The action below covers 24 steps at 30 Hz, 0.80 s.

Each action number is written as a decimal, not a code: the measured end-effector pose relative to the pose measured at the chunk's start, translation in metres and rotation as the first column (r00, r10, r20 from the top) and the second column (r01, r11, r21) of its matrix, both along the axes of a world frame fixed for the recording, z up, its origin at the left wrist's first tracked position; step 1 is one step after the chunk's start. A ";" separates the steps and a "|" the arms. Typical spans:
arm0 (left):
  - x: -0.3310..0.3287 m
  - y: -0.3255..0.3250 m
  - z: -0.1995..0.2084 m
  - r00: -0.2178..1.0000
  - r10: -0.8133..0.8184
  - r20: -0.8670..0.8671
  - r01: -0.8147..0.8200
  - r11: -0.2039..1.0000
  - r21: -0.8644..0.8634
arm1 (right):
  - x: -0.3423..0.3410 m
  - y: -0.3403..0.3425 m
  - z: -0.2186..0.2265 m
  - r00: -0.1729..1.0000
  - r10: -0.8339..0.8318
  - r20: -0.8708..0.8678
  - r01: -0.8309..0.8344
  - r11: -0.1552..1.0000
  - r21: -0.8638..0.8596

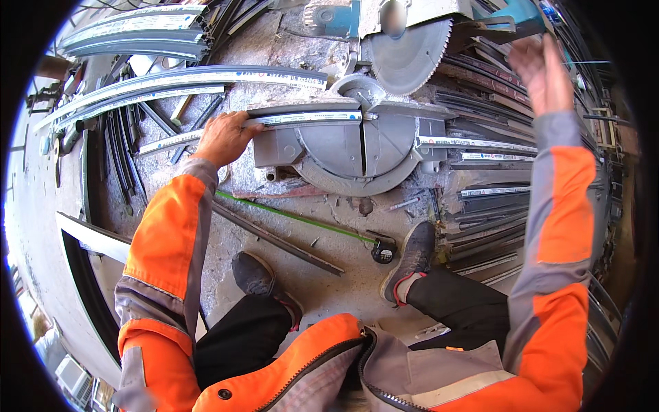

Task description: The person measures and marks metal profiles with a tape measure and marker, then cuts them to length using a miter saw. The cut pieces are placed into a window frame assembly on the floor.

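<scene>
My left hand (228, 137) presses a long metal profile (309, 117) with a printed film strip against the fence of a mitre saw (329, 154), its fingers curled over the top. The profile's end lies close to the slot in the saw's round table. Above that slot the toothed saw blade (410, 55) is raised. My right hand (542, 75) is up at the far right, just below the saw's teal handle (525, 17). Its fingers are apart and partly blurred, with nothing visible in them. Another profile piece (473, 143) lies right of the saw table.
Stacked profiles (137, 31) lie at the far left, and many more strips (491, 206) are piled along the right. On the dusty floor, a tape measure (384, 251) has its green blade extended beside a loose dark strip (274, 240). My shoes (412, 257) stand near it.
</scene>
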<state>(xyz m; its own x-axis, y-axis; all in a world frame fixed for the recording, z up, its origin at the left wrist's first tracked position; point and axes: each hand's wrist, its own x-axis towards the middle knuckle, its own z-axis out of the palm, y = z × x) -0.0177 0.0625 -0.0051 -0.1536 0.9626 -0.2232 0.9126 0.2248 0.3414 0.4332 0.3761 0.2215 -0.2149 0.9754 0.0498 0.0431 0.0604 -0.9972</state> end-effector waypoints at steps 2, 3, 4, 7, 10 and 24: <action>0.005 0.008 0.004 0.999 0.026 0.018 -0.025 0.999 -0.037 | -0.011 0.034 0.042 0.997 0.078 0.017 -0.079 0.996 0.032; 0.004 0.009 0.007 0.999 0.039 0.011 -0.038 0.997 -0.073 | -0.025 0.040 0.057 0.991 0.131 0.013 -0.132 0.990 0.056; 0.002 0.008 0.009 0.998 0.057 -0.001 -0.056 0.992 -0.112 | -0.051 0.031 0.073 0.981 0.172 0.092 -0.175 0.984 0.019; -0.003 -0.005 0.001 0.998 0.048 -0.046 -0.047 0.999 0.019 | -0.092 0.032 0.089 0.931 0.289 0.221 -0.297 0.955 0.000; -0.006 -0.014 -0.003 0.995 0.050 -0.088 -0.044 0.997 0.071 | -0.123 0.055 0.087 0.829 0.403 0.387 -0.393 0.913 -0.108; 0.002 -0.008 -0.003 0.993 0.062 -0.096 -0.056 0.997 0.059 | -0.102 0.017 0.064 0.767 0.298 0.568 -0.372 0.928 0.015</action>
